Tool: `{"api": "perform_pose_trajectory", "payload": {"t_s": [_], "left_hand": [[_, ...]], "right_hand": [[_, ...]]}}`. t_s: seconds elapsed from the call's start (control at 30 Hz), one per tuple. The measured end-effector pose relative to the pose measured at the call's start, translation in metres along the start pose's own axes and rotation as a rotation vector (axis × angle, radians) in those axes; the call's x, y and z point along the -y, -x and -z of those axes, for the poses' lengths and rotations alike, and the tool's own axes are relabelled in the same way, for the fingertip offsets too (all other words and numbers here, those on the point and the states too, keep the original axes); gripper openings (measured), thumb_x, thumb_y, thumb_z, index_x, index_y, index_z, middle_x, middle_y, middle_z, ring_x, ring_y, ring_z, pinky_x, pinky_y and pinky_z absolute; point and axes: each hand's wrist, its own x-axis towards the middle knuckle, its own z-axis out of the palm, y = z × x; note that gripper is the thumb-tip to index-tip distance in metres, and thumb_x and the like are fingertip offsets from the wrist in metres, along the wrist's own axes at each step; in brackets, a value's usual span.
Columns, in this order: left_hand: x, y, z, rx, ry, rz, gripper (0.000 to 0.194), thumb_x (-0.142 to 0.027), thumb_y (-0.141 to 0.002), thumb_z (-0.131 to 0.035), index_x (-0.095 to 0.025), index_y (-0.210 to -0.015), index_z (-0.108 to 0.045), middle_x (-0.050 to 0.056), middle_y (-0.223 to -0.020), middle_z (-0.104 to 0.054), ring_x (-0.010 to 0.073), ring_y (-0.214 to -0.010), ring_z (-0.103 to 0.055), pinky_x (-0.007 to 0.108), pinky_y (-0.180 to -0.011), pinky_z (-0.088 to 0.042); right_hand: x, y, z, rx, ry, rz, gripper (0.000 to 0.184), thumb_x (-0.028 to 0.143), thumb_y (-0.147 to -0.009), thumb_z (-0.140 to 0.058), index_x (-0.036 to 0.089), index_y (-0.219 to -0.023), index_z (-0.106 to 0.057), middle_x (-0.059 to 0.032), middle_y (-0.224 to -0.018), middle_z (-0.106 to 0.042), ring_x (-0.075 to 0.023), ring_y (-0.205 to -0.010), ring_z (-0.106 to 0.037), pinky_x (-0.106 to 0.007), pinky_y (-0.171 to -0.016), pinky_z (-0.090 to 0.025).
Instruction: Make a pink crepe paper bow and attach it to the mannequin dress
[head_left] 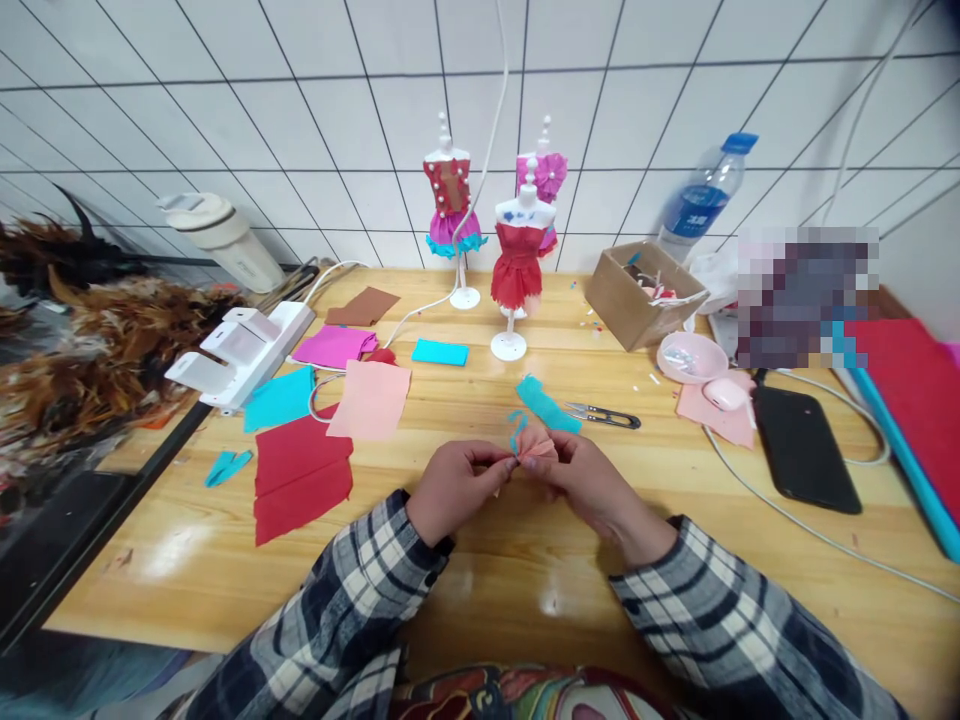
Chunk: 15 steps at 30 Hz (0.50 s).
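Both of my hands meet over the wooden table, pinching a small gathered piece of pink crepe paper [537, 444] with a thin blue strip [517, 428] beside it. My left hand [459, 484] is closed on its left end, thumb against forefinger. The fingers of my right hand [589, 487] pinch its right side. Just beyond them lie a blue crepe paper piece [549, 404] and black-handled thread snips [606, 415]. Farther back, a small white dress form in a red paper dress [517, 265] stands upright, with two more dressed forms behind it.
Red [304, 480], pink [371, 400], blue and magenta paper pieces lie at left near a white power strip [255, 350]. On the right are a cardboard box [637, 295], a pink dish [691, 357], a black phone [806, 447] and cables. A water bottle [705, 195] leans by the wall.
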Motion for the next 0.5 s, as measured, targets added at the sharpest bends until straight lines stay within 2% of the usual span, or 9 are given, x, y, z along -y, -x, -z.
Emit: {"api": "perform_pose_trajectory", "payload": {"t_s": [0.07, 0.17, 0.27, 0.37, 0.5], "left_hand": [[0.0016, -0.0004, -0.0015, -0.003, 0.024, 0.010, 0.023, -0.033, -0.079, -0.060, -0.015, -0.080, -0.076, 0.000, -0.058, -0.068, 0.0110, -0.049, -0.056, 0.020, -0.049, -0.044], [0.0038, -0.0010, -0.0034, -0.015, 0.050, 0.016, 0.026, -0.032, -0.080, -0.059, -0.014, -0.088, -0.075, 0.000, -0.060, -0.068, 0.0108, -0.049, -0.055, 0.021, -0.050, -0.044], [0.0041, -0.0009, -0.0039, -0.018, 0.064, 0.016, 0.025, -0.032, -0.079, -0.060, -0.013, -0.082, -0.075, 0.000, -0.057, -0.065, 0.0107, -0.050, -0.054, 0.021, -0.051, -0.043], [0.0033, -0.0003, -0.0037, 0.005, 0.082, 0.020, 0.026, -0.033, -0.079, -0.061, -0.012, -0.082, -0.075, 0.001, -0.056, -0.066, 0.0103, -0.049, -0.054, 0.021, -0.050, -0.043], [0.0046, -0.0005, -0.0044, -0.007, 0.146, -0.011, 0.025, -0.032, -0.078, -0.063, -0.014, -0.091, -0.074, 0.003, -0.071, -0.073, 0.0117, -0.055, -0.058, 0.022, -0.054, -0.047]], "right_hand": [[0.0008, 0.0008, -0.0018, -0.036, -0.041, -0.002, 0.029, 0.041, -0.066, -0.080, 0.019, -0.080, -0.067, 0.0033, -0.072, -0.059, -0.0082, -0.055, -0.044, -0.017, -0.040, -0.035], [0.0008, 0.0019, -0.0045, -0.066, -0.101, -0.001, 0.029, 0.039, -0.067, -0.080, 0.021, -0.084, -0.066, 0.0031, -0.076, -0.060, -0.0091, -0.059, -0.049, -0.017, -0.041, -0.042], [-0.0002, 0.0016, -0.0058, -0.042, -0.101, 0.010, 0.033, 0.037, -0.066, -0.080, 0.023, -0.091, -0.065, 0.0044, -0.075, -0.059, -0.0083, -0.056, -0.048, -0.016, -0.038, -0.040], [-0.0013, 0.0004, -0.0062, -0.033, -0.116, 0.004, 0.032, 0.037, -0.064, -0.082, 0.020, -0.086, -0.067, 0.0034, -0.073, -0.060, -0.0084, -0.056, -0.050, -0.016, -0.038, -0.041], [-0.0010, 0.0010, -0.0081, -0.082, -0.211, -0.047, 0.032, 0.035, -0.059, -0.084, 0.020, -0.078, -0.064, 0.0064, -0.062, -0.054, -0.0087, -0.055, -0.050, -0.019, -0.045, -0.049]]}}
